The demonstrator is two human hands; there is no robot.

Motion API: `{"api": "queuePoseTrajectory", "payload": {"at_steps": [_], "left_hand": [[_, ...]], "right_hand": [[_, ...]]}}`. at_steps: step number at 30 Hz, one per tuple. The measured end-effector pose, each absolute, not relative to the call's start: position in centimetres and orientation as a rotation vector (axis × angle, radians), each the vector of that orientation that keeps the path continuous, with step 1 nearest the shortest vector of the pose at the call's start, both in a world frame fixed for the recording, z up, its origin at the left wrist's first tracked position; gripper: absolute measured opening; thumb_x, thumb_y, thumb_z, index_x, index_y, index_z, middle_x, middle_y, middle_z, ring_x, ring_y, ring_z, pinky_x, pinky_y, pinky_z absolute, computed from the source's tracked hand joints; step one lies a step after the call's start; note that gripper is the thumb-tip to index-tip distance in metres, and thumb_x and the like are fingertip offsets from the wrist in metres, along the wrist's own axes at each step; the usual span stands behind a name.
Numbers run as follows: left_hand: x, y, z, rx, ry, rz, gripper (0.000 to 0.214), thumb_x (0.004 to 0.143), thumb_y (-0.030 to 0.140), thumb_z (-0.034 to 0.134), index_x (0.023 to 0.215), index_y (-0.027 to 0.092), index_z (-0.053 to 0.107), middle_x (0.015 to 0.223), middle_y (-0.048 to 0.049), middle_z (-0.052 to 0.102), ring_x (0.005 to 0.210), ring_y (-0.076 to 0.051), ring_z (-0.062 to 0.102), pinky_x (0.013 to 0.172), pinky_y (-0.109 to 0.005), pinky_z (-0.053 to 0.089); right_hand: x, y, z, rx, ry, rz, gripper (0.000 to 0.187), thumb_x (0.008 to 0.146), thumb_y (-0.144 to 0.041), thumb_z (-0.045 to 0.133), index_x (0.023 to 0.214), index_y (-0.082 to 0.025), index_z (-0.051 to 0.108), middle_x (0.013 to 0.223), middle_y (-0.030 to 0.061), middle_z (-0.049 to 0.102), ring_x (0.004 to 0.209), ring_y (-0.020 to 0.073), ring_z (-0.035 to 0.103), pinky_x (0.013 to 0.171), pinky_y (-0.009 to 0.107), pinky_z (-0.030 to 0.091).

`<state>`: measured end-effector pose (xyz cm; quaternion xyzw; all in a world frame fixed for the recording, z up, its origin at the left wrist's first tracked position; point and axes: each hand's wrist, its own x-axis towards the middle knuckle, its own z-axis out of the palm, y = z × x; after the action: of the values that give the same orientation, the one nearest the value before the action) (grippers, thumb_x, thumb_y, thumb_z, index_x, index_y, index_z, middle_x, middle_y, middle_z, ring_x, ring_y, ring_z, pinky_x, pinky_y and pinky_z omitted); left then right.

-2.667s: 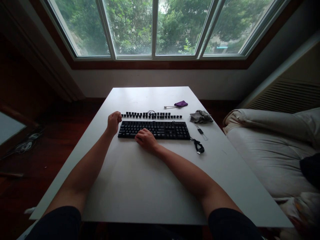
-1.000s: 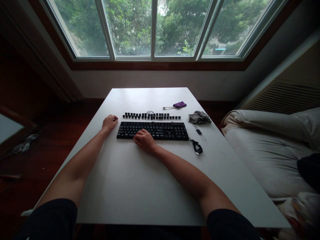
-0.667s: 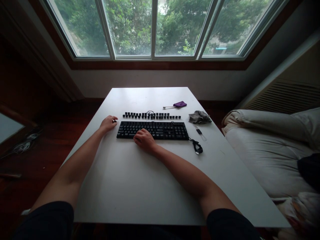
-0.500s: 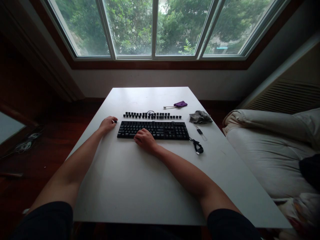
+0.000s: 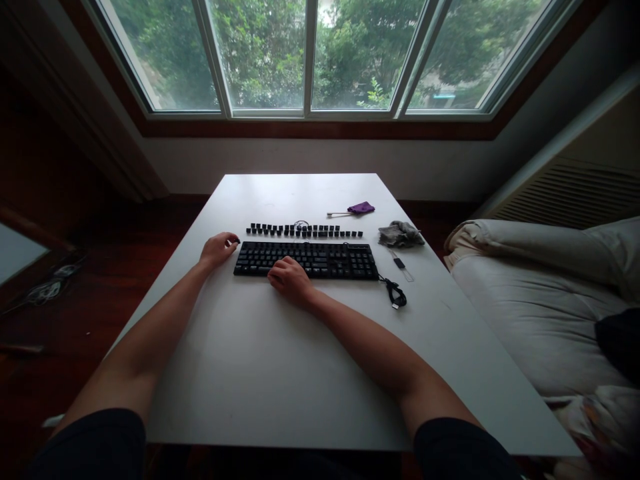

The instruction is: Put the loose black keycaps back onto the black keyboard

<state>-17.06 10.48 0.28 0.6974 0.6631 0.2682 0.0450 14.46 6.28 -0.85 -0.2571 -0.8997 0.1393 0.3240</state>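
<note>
A black keyboard (image 5: pixel 345 261) lies across the white table in front of me. Just off its upper left corner, my left hand (image 5: pixel 219 250) is closed, pinching a small black keycap (image 5: pixel 237 241) between thumb and fingertips. My right hand (image 5: pixel 290 279) rests at the keyboard's front edge, left of its middle. Its fingers are curled over the bottom row and closed on the edge there; the fingertips are partly hidden. Behind the keyboard, loose black keycaps (image 5: pixel 323 233) stand in two rows.
A coiled black cable (image 5: pixel 395 293) lies off the keyboard's right end. Near it are a wire keycap puller (image 5: pixel 399 263) and a crumpled grey cloth (image 5: pixel 400 234). Farther back lies a purple pouch (image 5: pixel 361 208) with a white stick. A padded seat (image 5: pixel 510 313) stands beyond the table's right edge.
My left hand has shifted slightly right with the keycap, closer to the keyboard's upper left corner. My right hand has stayed in place.
</note>
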Motion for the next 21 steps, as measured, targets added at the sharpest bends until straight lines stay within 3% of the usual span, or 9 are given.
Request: {"api": "queuePoseTrajectory", "payload": {"at_steps": [10, 21], "left_hand": [[-15.4, 9.9, 2.0, 2.204, 1.937, 0.844, 0.024, 0.084, 0.033, 0.063, 0.103, 0.025, 0.074, 0.104, -0.0061, 0.072, 0.086, -0.023, 0.067, 0.087, -0.036, 0.052], [-16.3, 10.8, 1.0, 1.962, 1.925, 0.836, 0.029, 0.083, 0.045, 0.064, 0.099, 0.026, 0.079, 0.098, -0.0051, 0.076, 0.085, -0.023, 0.067, 0.079, -0.032, 0.052]], "right_hand": [[14.4, 6.3, -0.9, -0.68, -2.366, 0.362, 0.017, 0.097, -0.025, 0.061, 0.087, -0.022, 0.074, 0.091, 0.0059, 0.068, 0.092, 0.0208, 0.053, 0.088, 0.035, 0.044], [14.4, 6.4, -1.0, -0.67, -2.348, 0.366, 0.016, 0.097, -0.026, 0.061, 0.088, -0.022, 0.074, 0.091, 0.0055, 0.068, 0.093, 0.0205, 0.052, 0.087, 0.034, 0.044]]}}
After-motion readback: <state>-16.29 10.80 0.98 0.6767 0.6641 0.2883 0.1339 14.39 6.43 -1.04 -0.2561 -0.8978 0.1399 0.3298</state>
